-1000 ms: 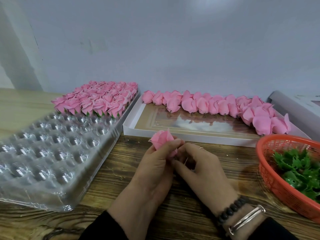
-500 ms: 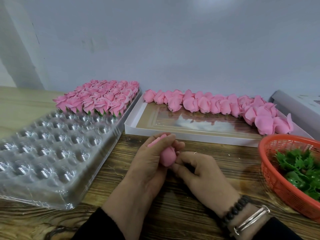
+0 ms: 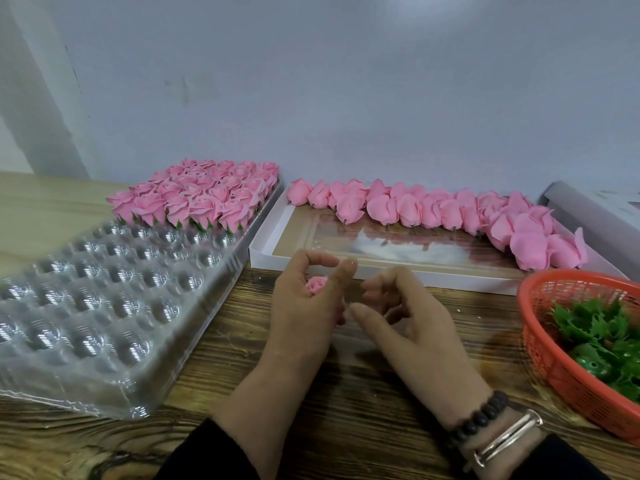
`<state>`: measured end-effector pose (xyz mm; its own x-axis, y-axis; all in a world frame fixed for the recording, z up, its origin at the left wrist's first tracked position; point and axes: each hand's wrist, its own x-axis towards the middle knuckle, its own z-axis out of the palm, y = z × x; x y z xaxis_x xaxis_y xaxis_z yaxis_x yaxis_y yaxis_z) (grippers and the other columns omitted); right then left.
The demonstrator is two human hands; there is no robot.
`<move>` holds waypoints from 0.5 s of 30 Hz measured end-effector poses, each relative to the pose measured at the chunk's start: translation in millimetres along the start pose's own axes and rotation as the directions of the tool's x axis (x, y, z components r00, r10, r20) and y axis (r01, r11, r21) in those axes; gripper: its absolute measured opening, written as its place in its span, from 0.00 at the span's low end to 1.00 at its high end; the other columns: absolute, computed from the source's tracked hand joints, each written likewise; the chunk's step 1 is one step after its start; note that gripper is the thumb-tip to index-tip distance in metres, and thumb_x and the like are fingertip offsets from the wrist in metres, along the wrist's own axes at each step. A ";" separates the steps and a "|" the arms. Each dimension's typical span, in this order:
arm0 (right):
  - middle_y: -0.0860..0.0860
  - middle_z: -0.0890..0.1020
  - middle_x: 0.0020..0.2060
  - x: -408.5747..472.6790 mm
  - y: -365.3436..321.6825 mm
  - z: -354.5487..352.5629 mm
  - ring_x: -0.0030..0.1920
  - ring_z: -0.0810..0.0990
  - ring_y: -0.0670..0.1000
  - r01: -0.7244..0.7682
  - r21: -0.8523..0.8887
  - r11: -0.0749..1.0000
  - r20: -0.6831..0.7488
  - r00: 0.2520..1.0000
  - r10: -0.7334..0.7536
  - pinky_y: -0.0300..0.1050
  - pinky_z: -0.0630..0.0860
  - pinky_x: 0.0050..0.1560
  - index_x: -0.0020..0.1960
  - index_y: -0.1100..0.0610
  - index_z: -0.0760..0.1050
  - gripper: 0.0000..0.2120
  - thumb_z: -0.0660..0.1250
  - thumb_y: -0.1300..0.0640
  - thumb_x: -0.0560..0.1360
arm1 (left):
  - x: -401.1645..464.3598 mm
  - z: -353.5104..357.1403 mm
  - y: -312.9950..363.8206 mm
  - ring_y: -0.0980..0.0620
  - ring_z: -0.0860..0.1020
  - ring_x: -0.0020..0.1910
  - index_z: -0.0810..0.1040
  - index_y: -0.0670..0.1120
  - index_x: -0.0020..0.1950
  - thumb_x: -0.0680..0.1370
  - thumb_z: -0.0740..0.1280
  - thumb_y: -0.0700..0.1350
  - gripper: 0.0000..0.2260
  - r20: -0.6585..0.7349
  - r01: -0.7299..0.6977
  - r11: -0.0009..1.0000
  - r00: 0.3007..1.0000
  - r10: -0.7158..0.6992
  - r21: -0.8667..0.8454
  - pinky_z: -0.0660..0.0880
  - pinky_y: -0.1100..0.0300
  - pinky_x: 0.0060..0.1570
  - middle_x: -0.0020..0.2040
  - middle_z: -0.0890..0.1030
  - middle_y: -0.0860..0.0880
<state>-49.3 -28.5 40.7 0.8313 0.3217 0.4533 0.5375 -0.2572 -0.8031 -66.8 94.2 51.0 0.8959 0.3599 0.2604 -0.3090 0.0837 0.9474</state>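
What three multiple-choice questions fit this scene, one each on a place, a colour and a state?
1. On which side of the hands is the basket? A left. B right. C between them.
2. What colour is the rose in the left hand? A white. B pink. C yellow.
3. How is the right hand? A a fist. B pinching the rose. C relaxed, holding nothing.
Answers: B, the basket stands at the right edge; B, pink petals show inside the grip; C, its fingers curl loosely with nothing between them.
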 end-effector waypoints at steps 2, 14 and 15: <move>0.43 0.77 0.45 -0.5 -0.2 1.7 0.42 0.76 0.44 0.027 -0.004 1.000 0.043 0.999 -0.027 0.30 0.70 0.42 0.50 0.37 0.71 0.16 0.69 0.49 0.65 | -1.7 3.0 1.0 0.60 0.68 0.23 0.74 0.41 0.45 0.70 0.61 0.57 0.19 0.025 -0.008 0.997 1.000 0.007 0.071 0.66 0.69 0.23 0.26 0.72 0.51; 0.46 0.82 0.38 1.2 -8.4 -3.1 0.41 0.80 0.44 -0.044 0.174 0.984 0.208 0.978 0.007 0.39 0.76 0.45 0.45 0.48 0.79 0.11 0.70 0.63 0.70 | -7.7 4.6 7.8 0.65 0.76 0.27 0.67 0.65 0.52 0.64 0.46 0.69 0.22 0.248 0.112 0.980 0.957 -0.150 0.164 0.71 0.70 0.25 0.28 0.79 0.56; 0.47 0.83 0.37 1.7 -7.9 -4.1 0.40 0.81 0.45 -0.061 0.224 0.973 0.195 0.981 0.017 0.40 0.77 0.44 0.44 0.50 0.79 0.09 0.70 0.63 0.70 | -7.0 2.9 8.7 0.64 0.79 0.31 0.68 0.65 0.50 0.64 0.47 0.70 0.21 0.269 0.125 0.984 0.951 -0.154 0.125 0.74 0.69 0.29 0.32 0.81 0.56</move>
<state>-51.6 -29.6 49.4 0.7966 0.4889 0.3556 0.4401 -0.0656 -0.8956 -74.9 89.7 57.9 0.9853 0.0797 0.1514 -0.1528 0.0115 0.9882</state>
